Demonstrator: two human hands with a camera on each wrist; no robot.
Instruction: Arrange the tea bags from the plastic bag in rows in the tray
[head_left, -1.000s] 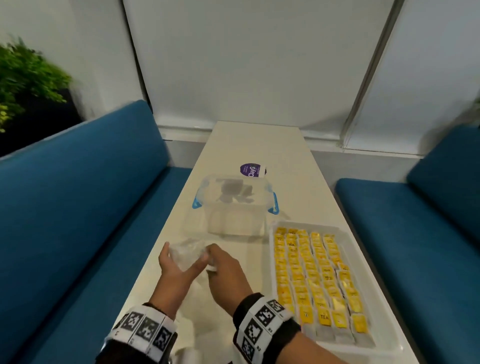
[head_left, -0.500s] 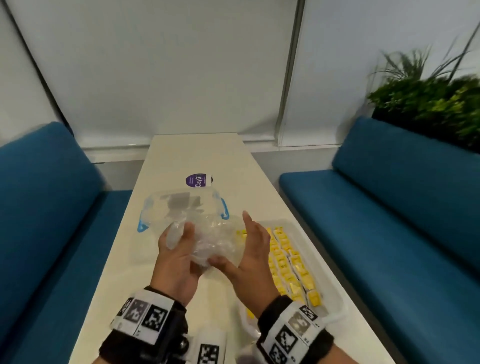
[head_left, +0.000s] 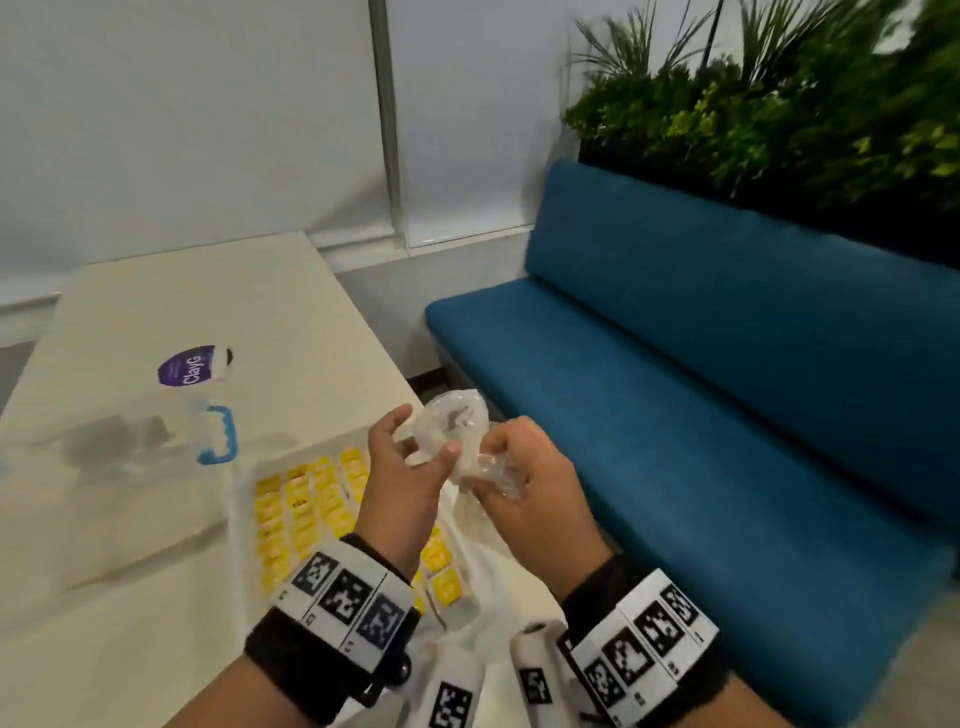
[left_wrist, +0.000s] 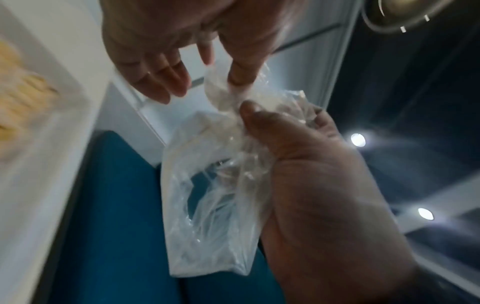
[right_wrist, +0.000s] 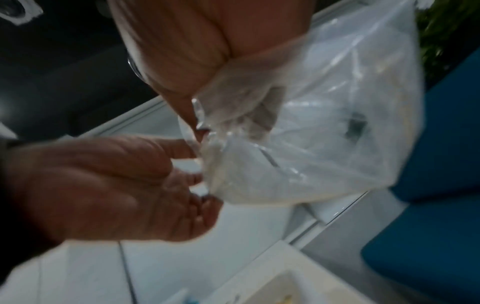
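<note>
Head view is showing both hands, left hand (head_left: 402, 483) and right hand (head_left: 524, 486), crumpling the seemingly empty plastic bag (head_left: 457, 436) above the tray (head_left: 244, 525) of tea bags (head_left: 298, 512) at the table's right edge, so next is probably discarding it.

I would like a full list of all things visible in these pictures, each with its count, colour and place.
plastic bag: one, clear, crumpled, held between both hands above the table's right edge
tea bags: many, yellow, in rows in the tray
tray: one, white, on the table
table: one, cream
clear box: one, blue clips, left of the tray
round label: one, purple, behind the box
bench: one, blue, right of the table
plants: green, behind the bench
left hand: pinches the bag
right hand: grips the bag
</note>
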